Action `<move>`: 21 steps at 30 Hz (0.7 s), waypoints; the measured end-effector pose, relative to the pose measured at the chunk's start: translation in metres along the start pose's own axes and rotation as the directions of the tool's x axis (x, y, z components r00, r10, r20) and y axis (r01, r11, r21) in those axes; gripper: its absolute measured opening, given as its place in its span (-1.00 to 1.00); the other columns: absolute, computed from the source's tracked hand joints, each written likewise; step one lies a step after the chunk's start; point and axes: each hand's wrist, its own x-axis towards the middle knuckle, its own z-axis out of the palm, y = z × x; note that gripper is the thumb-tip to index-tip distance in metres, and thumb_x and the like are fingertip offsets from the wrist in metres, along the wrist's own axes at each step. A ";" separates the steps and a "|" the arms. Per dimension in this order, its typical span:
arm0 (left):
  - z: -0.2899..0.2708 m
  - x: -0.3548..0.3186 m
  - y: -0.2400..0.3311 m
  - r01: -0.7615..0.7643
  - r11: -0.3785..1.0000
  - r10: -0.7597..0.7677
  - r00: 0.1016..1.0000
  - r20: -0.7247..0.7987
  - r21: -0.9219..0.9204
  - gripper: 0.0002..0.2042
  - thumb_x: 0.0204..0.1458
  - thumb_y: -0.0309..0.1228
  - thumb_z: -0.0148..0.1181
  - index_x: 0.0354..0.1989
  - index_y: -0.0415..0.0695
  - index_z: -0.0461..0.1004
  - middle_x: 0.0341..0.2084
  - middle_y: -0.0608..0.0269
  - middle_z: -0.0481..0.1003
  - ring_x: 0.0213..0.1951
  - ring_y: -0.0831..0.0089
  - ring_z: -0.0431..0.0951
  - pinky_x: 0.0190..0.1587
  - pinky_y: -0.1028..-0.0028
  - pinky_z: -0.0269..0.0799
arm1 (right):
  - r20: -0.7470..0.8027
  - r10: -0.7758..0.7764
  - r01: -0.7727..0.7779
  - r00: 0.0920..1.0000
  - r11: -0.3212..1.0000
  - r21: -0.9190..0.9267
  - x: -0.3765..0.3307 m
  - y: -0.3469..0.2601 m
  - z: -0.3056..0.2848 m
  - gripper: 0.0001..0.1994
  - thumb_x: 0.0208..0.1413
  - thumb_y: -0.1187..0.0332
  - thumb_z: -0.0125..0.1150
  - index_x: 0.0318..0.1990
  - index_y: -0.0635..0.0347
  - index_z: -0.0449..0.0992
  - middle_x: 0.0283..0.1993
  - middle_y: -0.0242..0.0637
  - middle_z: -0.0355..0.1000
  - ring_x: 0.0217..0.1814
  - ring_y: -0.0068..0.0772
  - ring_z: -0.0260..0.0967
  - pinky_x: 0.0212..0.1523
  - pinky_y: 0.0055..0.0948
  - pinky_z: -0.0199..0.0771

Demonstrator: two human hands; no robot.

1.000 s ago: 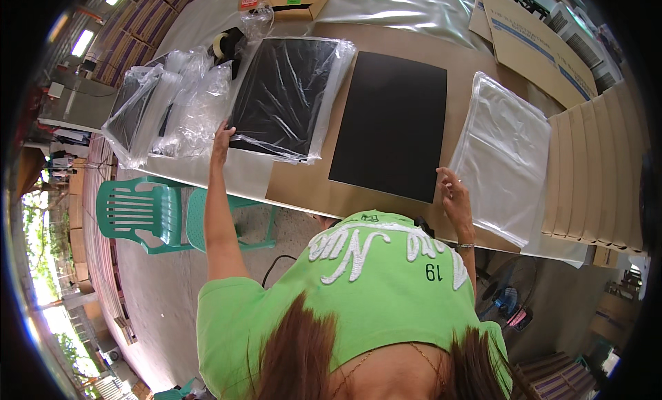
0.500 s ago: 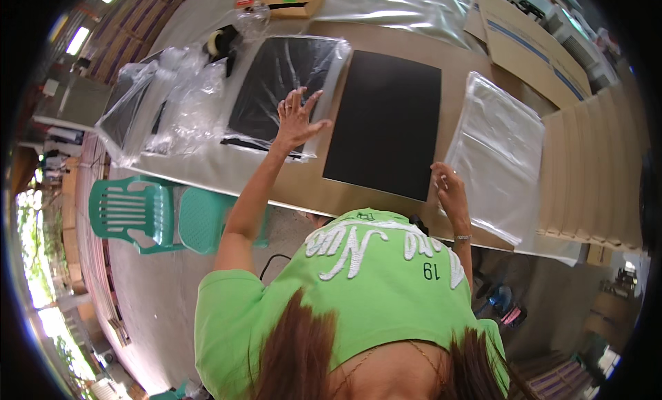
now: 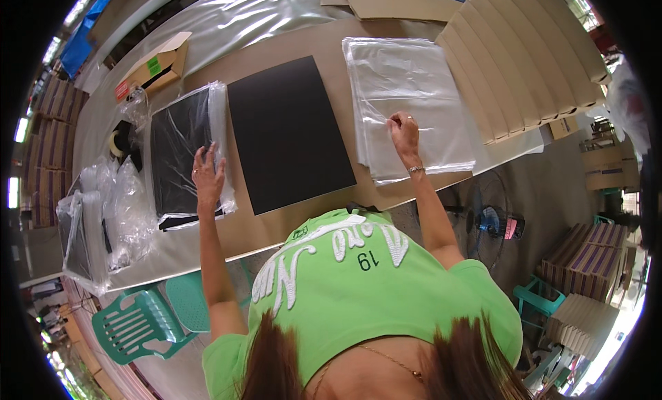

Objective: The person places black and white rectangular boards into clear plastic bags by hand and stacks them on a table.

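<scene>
My left hand (image 3: 208, 174) rests with its fingers apart on a black sheet in clear plastic (image 3: 181, 141), at the left of the table. Beside it, in the middle, lies a bare black rectangular sheet (image 3: 289, 134). Over to the right is a stack of flat clear plastic bags (image 3: 434, 141). On top of that stack my right hand (image 3: 405, 136) has its fingers closed in a pinch on the film of a clear plastic bag, which creases near the fingertips.
Crumpled clear plastic (image 3: 129, 210) and a tape dispenser (image 3: 123, 141) lie at the left. An open cardboard box (image 3: 165, 63) stands farther back. Folded cardboard (image 3: 520, 62) is stacked at the right. Green plastic chairs (image 3: 141, 324) and a fan (image 3: 488, 221) stand by the near edge.
The view has turned toward the right. My right hand has moved from the black sheet's near right corner onto the plastic bags and pinched the film. My left hand stays over the wrapped sheet.
</scene>
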 end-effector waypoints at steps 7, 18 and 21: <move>-0.037 0.015 0.050 -0.032 0.968 0.013 0.997 -0.077 -0.249 -0.59 0.11 -0.19 0.03 0.11 -0.06 0.32 0.07 -0.04 0.22 0.13 0.08 0.22 0.16 0.24 0.14 | -0.029 0.051 -0.050 0.998 0.999 0.022 0.003 0.002 0.002 -0.81 0.00 0.30 0.22 -0.44 0.25 0.47 -0.46 -0.12 0.43 -0.33 -0.13 0.38 -0.26 -0.26 0.36; -0.037 0.001 0.114 0.047 0.719 0.036 0.994 0.105 -0.693 -0.61 0.11 -0.23 0.08 0.12 -0.01 0.33 0.02 0.12 0.32 0.03 0.30 0.35 0.02 0.36 0.33 | 0.267 0.148 -0.181 0.952 0.978 0.102 0.021 0.002 -0.014 -0.68 -0.02 0.14 0.24 -0.33 0.26 0.43 -0.42 -0.14 0.48 -0.29 -0.11 0.45 -0.26 -0.27 0.41; -0.035 -0.003 0.123 0.076 0.674 0.072 0.983 0.167 -0.735 -0.61 0.11 -0.25 0.09 0.12 -0.01 0.33 -0.01 0.15 0.34 -0.03 0.36 0.39 -0.04 0.40 0.36 | 0.237 0.104 -0.126 0.966 0.989 0.082 0.021 -0.005 -0.015 -0.69 0.01 0.15 0.21 -0.35 0.26 0.44 -0.42 -0.14 0.48 -0.30 -0.10 0.46 -0.28 -0.28 0.41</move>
